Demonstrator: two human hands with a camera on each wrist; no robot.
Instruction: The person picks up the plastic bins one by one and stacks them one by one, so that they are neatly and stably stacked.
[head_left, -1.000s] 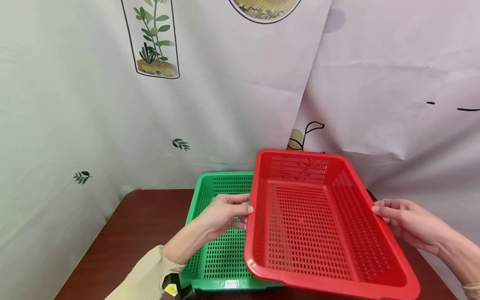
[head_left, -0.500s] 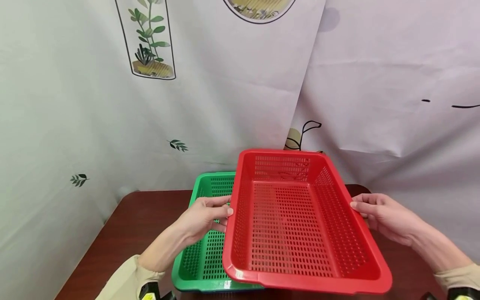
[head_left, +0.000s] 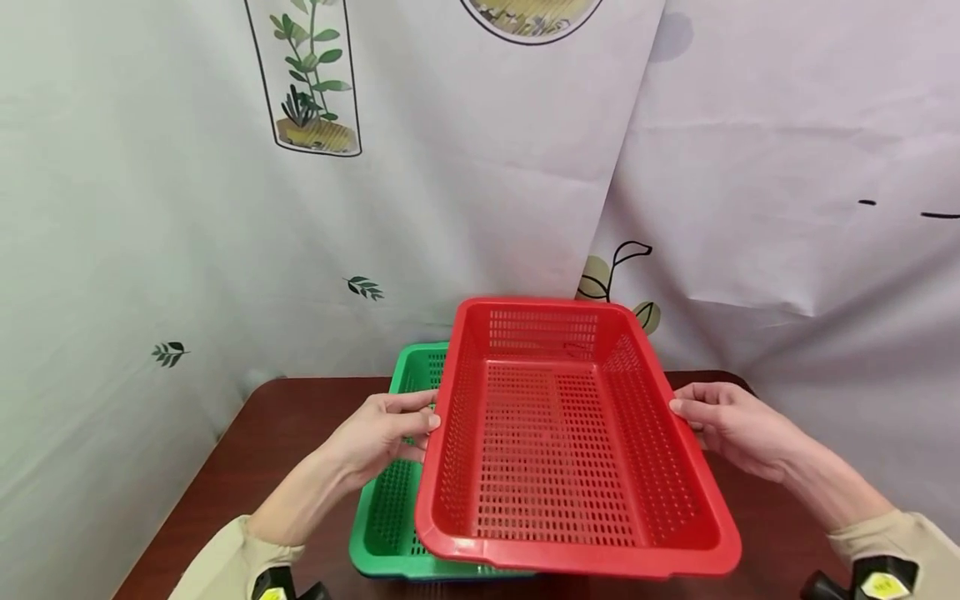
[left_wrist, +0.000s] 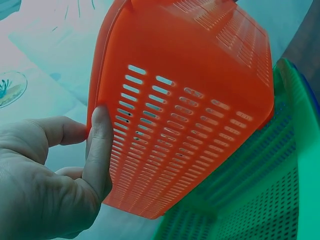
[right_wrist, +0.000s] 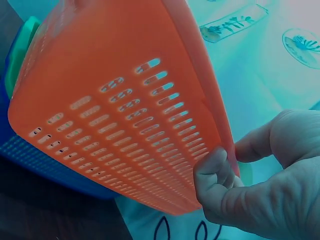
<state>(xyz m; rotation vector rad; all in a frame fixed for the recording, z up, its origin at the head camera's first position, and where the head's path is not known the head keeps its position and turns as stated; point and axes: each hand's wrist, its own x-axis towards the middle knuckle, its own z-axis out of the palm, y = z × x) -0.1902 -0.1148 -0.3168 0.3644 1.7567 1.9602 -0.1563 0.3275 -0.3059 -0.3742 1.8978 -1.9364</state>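
A red slotted plastic basket (head_left: 555,450) hangs in the air, tilted so its inside faces me; nothing lies in it. My left hand (head_left: 382,433) pinches its left rim between thumb and fingers. On the opposite side my right hand (head_left: 738,425) pinches the right rim, fingers curled underneath, as the right wrist view shows. Behind and below is a green basket (head_left: 386,508), mostly hidden by the red one. Under the green one a blue basket (right_wrist: 70,170) shows in the right wrist view, its side wall slotted too.
The dark reddish-brown table (head_left: 247,467) extends on both sides of the baskets. A pale cloth backdrop (head_left: 450,217) with printed plants hangs close behind the table and along its left side.
Both hands have carried the red basket leftward, so it covers more of the green basket. The grip on both rims stays the same.
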